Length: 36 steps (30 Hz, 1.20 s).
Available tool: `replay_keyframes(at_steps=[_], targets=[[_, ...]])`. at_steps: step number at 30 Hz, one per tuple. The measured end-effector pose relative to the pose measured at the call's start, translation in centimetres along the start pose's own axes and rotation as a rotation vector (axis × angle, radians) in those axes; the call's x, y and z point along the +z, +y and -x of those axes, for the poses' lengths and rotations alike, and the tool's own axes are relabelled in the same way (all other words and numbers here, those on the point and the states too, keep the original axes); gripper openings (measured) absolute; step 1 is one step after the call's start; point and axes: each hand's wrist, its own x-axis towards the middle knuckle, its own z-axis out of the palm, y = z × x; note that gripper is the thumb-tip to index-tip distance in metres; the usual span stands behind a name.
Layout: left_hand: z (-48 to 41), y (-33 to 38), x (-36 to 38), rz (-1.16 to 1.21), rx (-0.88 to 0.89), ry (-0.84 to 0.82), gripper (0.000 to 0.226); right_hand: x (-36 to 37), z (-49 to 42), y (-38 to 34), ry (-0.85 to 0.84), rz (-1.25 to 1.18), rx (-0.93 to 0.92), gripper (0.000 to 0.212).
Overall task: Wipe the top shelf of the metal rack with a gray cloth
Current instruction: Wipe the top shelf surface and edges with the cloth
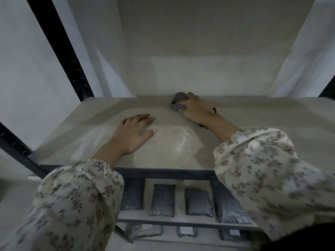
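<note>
Colour and pattern reference: rack, cloth, sleeves, packets.

The top shelf [101, 124] surface is pale beige with a lighter whitish streak near its middle. The cloth [178, 101] is dark gray, plain, without pattern. The rack frame [59, 46] is black, its upright marked with rows of small slots. Both sleeves [272, 169] are cream with a small floral print in muted pink and dark green-gray. The packets [163, 200] on the lower shelf are dark gray to black. The surrounding walls [23, 69] are white.
</note>
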Motion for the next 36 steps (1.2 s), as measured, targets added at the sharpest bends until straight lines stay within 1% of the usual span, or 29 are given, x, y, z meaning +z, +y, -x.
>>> replay_keyframes(at_steps=[2, 4, 6, 8, 10, 11, 13, 16, 19, 21, 23, 25, 28, 31, 33, 36], targets=[[0.0, 0.2, -0.1, -0.004, 0.0, -0.014, 0.056, 0.6, 1.9, -1.2, -0.004, -0.065, -0.106, 0.03], [-0.2, 0.4, -0.1, -0.011, 0.003, -0.03, 0.058, 0.8, 4.0, -2.0, -0.036, -0.078, -0.196, 0.034], [-0.9, 0.6, -0.2, -0.009, 0.004, -0.056, 0.06, 0.5, 5.5, -2.0, -0.029, -0.064, -0.205, 0.033], [-1.8, 1.3, 0.1, 0.002, 0.008, -0.072, 0.061, -0.7, 5.8, -1.3, 0.053, -0.141, -0.141, 0.03], [-2.6, 2.4, 0.6, 0.01, 0.019, -0.063, 0.063, -2.2, 5.3, 0.4, 0.143, -0.156, -0.019, 0.029], [-2.9, 2.8, 0.8, 0.007, 0.024, -0.05, 0.063, -3.0, 5.1, 1.4, 0.148, -0.116, 0.059, 0.027], [-3.3, 3.3, 1.2, -0.007, 0.026, -0.026, 0.063, -3.9, 4.7, 3.5, 0.134, -0.013, 0.16, 0.023], [-3.4, 3.2, 1.3, -0.015, 0.023, -0.013, 0.061, -3.9, 3.8, 5.3, 0.176, 0.061, 0.3, 0.034], [-3.3, 3.0, 1.3, -0.009, 0.021, -0.01, 0.06, -2.8, 2.4, 4.3, 0.164, 0.136, 0.361, 0.039], [-3.2, 2.8, 1.3, -0.008, 0.022, -0.006, 0.058, -1.8, 1.3, 2.5, 0.143, 0.126, 0.296, 0.038], [-2.7, 2.7, 1.3, -0.008, 0.032, -0.002, 0.057, -0.8, 0.7, 0.5, 0.116, 0.069, 0.177, 0.036], [-1.8, 2.2, 1.1, 0.011, 0.037, -0.004, 0.055, -0.3, 0.9, -0.9, 0.094, 0.013, 0.075, 0.03], [0.2, 1.2, 0.5, 0.037, 0.059, 0.005, 0.053, 0.0, 2.2, -1.7, 0.062, -0.025, 0.016, 0.016], [2.3, 0.2, 0.1, 0.035, 0.081, 0.01, 0.055, 0.4, 4.8, -3.4, -0.016, -0.029, -0.151, 0.034], [3.4, -0.1, 0.0, 0.032, 0.08, 0.018, 0.054, 0.6, 7.4, -5.0, -0.019, -0.037, -0.236, 0.035], [4.6, 0.0, -0.1, 0.034, 0.073, 0.042, 0.054, 0.7, 11.3, -6.7, -0.056, -0.091, -0.302, 0.032]])
